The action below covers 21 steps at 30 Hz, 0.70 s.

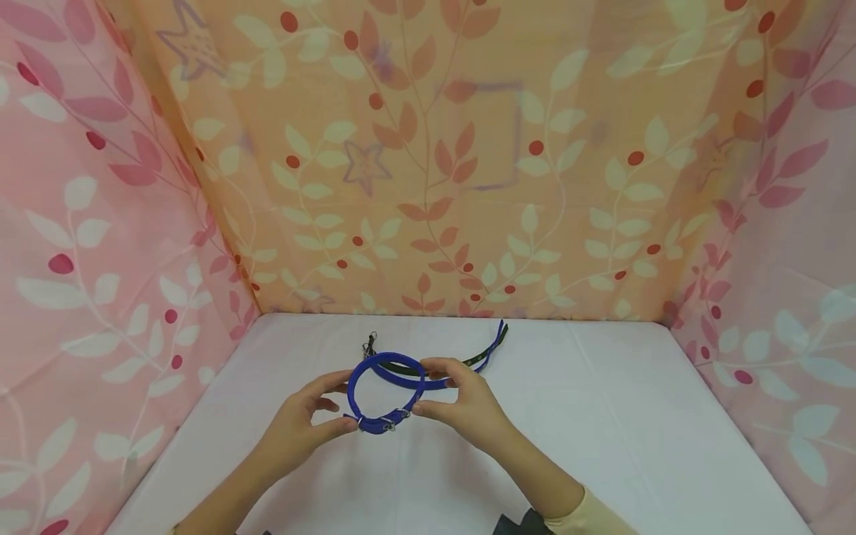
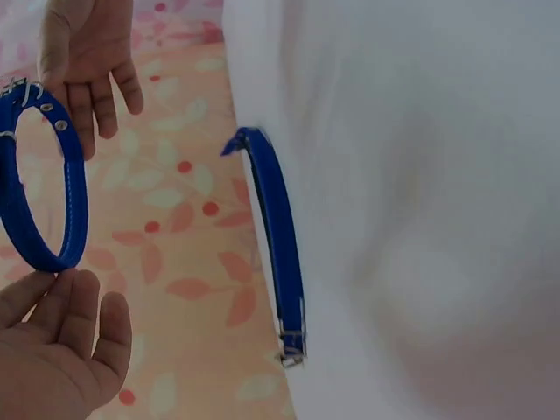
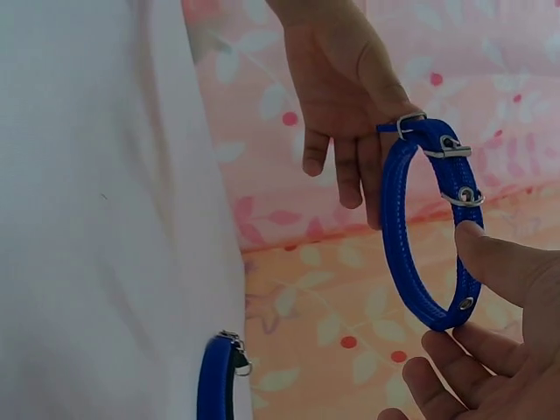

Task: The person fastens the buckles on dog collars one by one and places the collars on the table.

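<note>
A blue collar [image 1: 382,426] is buckled into a ring and held up above the table. My left hand [image 1: 301,420] pinches its left side between thumb and fingers. On the opposite side, my right hand [image 1: 475,409] grips the band with thumb and fingertips. Metal buckle hardware, a D-ring and eyelets show on the collar [image 3: 391,219] in the right wrist view. Behind the ring, a second blue collar [image 1: 401,382] lies stretched out on the table, beside a dark patterned collar [image 1: 480,359]. Metal fittings [image 1: 369,345] sit at their left ends.
A white cloth [image 1: 602,431] covers the table. Orange leaf-patterned fabric [image 1: 428,223] hangs along the back, with pink patterned fabric [image 1: 100,260] at the left and similar fabric [image 1: 789,297] at the right. Something black [image 1: 524,523] shows by the right forearm.
</note>
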Each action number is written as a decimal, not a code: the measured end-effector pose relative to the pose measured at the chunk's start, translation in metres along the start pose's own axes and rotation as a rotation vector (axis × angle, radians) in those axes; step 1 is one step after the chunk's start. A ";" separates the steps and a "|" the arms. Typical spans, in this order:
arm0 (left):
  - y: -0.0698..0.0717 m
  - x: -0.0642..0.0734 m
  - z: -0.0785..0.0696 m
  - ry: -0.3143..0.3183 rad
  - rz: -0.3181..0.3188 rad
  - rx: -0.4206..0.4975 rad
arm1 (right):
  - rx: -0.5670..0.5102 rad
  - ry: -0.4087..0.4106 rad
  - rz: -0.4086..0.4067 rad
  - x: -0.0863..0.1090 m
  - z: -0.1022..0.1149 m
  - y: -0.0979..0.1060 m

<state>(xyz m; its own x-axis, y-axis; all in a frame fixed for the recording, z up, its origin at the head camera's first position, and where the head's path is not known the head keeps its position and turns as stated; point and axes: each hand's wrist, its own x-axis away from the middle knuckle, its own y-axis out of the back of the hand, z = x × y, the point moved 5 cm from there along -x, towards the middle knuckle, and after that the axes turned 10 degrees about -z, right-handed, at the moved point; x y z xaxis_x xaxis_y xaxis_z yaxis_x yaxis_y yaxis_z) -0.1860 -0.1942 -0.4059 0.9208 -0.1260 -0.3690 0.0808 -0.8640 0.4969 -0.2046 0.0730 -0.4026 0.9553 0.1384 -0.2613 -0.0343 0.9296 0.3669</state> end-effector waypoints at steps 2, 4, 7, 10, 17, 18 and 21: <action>0.003 0.001 0.005 0.002 0.015 -0.020 | -0.009 0.002 0.008 -0.001 -0.003 -0.007; 0.006 0.002 0.009 -0.008 0.031 -0.028 | -0.020 0.000 0.014 -0.003 -0.005 -0.013; 0.010 0.002 0.015 -0.029 0.048 -0.038 | -0.023 -0.008 0.021 -0.005 -0.010 -0.023; 0.014 0.003 0.022 -0.022 0.059 -0.064 | -0.025 -0.015 0.029 -0.007 -0.015 -0.032; 0.022 0.000 0.041 -0.011 0.052 -0.110 | -0.028 -0.024 0.034 -0.012 -0.024 -0.053; 0.023 0.000 0.044 -0.005 0.055 -0.112 | -0.030 -0.028 0.036 -0.012 -0.026 -0.056; 0.025 -0.002 0.053 0.025 0.070 -0.121 | -0.045 -0.051 0.043 -0.013 -0.031 -0.065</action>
<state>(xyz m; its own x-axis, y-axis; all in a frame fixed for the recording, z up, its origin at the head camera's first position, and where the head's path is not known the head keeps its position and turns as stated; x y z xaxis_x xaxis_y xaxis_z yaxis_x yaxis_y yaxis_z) -0.2058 -0.2415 -0.4342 0.9348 -0.1704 -0.3116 0.0605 -0.7881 0.6126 -0.2241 0.0211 -0.4505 0.9663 0.1620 -0.1999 -0.0876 0.9376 0.3364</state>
